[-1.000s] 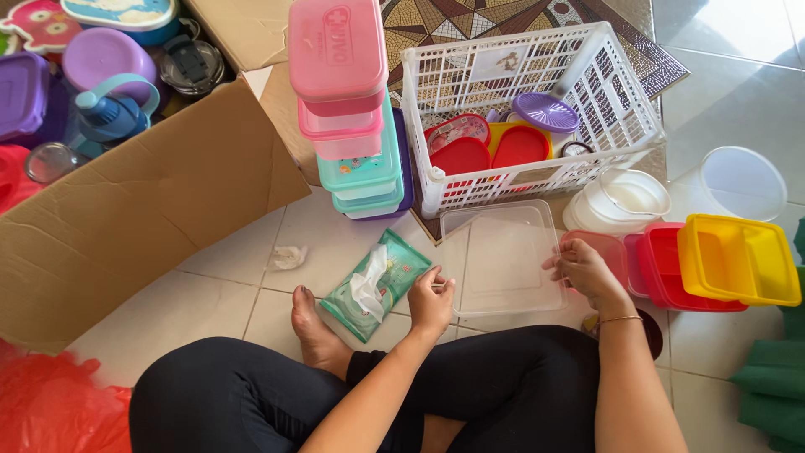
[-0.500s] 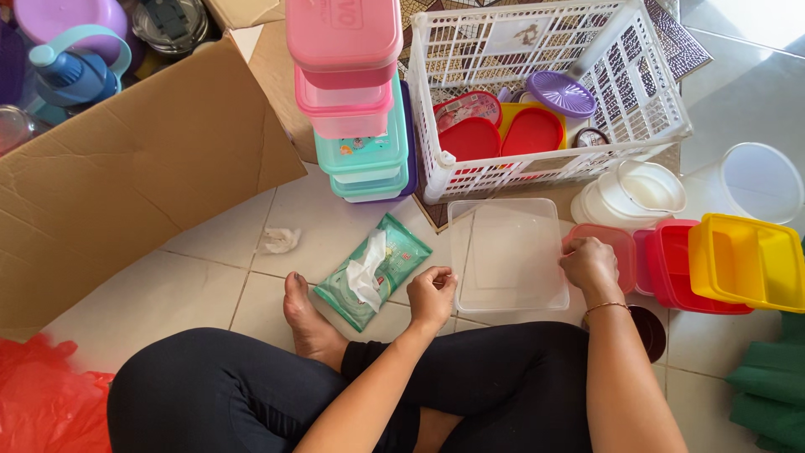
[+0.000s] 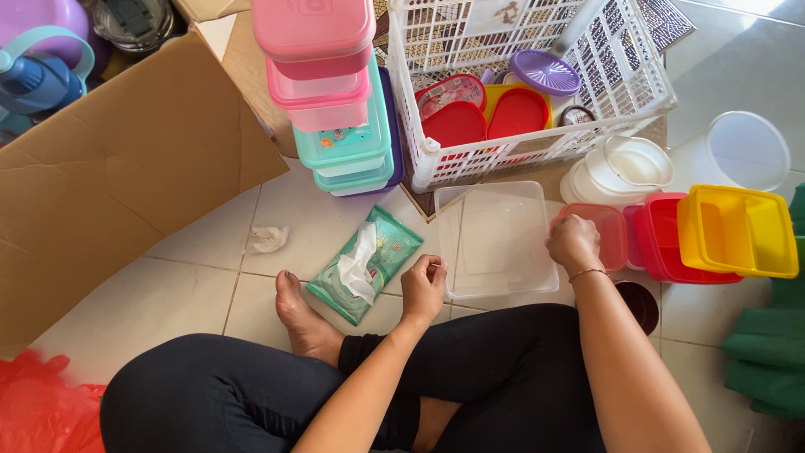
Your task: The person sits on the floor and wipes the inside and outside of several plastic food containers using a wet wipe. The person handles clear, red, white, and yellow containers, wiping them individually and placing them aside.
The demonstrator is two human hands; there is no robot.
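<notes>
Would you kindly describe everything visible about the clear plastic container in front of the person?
The clear container is a shallow, rounded-corner rectangle of see-through plastic, empty, lying flat on the tiled floor with the tiles showing through. Its far edge lies just in front of the white basket. The left hand grips its near left edge and the right hand its right edge, beside a pink container. Whether it is a tub or a lid cannot be told.

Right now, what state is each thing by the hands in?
Clear container: flat on the floor, held at both edges.
Left hand: gripping its left edge.
Right hand: gripping its right edge.
Wipes pack: open, a wipe sticking out.
White basket: upright, holding lids.
Yellow container: open, nested in the red one.
</notes>
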